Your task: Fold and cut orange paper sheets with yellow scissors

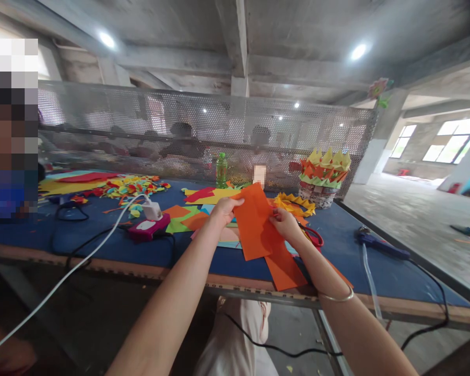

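Both my hands hold up a rectangular sheet of orange paper (254, 224) above the front of the blue table. My left hand (225, 210) pinches its left edge near the top, thumb on the face. At the sheet's right edge, my right hand (285, 223) has its fingers closed on the paper. Under the held sheet lies another orange strip (285, 266), reaching the table's front edge. Red-handled scissors (315, 236) lie partly hidden behind my right wrist. Beyond it rests a ring of folded yellow paper (297, 203).
A glue gun (382, 245) with a cord lies on the right. A magenta power strip (149, 227) with a white charger (152, 210) sits left. Behind stand a green bottle (221, 171) and a basket (323, 180) with paper crowns. Paper scraps (131, 187) lie left, near another person.
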Available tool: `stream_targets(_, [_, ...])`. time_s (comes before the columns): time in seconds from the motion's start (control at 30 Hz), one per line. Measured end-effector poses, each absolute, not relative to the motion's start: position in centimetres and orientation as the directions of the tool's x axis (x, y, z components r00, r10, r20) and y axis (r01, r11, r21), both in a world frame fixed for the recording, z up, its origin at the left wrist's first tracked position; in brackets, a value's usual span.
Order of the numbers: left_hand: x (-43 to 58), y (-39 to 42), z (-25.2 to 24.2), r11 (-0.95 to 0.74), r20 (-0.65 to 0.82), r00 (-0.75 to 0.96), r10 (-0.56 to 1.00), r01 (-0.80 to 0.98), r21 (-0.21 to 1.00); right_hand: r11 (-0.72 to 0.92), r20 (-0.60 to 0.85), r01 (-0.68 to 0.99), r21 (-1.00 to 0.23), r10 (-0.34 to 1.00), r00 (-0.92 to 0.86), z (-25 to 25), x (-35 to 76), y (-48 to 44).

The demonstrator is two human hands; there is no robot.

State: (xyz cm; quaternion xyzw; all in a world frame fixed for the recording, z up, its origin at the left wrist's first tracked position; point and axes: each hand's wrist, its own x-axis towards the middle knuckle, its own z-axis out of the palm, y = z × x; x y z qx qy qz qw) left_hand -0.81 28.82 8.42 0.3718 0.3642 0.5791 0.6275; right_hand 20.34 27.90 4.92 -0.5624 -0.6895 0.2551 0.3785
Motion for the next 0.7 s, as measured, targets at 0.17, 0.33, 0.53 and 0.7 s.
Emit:
stream_targets(0.17, [-0.6,28.5,8.9,0.027,-0.022,0.015,1.0,-0.495,0.869,0.24,0.24,0.53,-0.813,0.968,-0.07,5.5,20.1,27.3])
stream_targets(0.33, [-0.6,28.0,9.5,-0.006,-0.021,-0.044,0.999,-0.535,0.845,0.27,0.228,0.414,-0.869,0.962,-0.148,6.3,19.7,26.0])
stream_targets(0.53, [-0.4,27.9,9.7,-0.068,0.006,-0.11,0.994,-0.561,0.825,0.295,0.232,0.304,-0.906,0.946,-0.226,6.1,20.1,26.0])
stream_targets(0.7, [-0.7,28.4,9.6,-0.12,0.015,-0.2,0.98,-0.521,0.845,0.328,0.317,0.305,-0.894,0.944,-0.086,5.1,21.1,27.7])
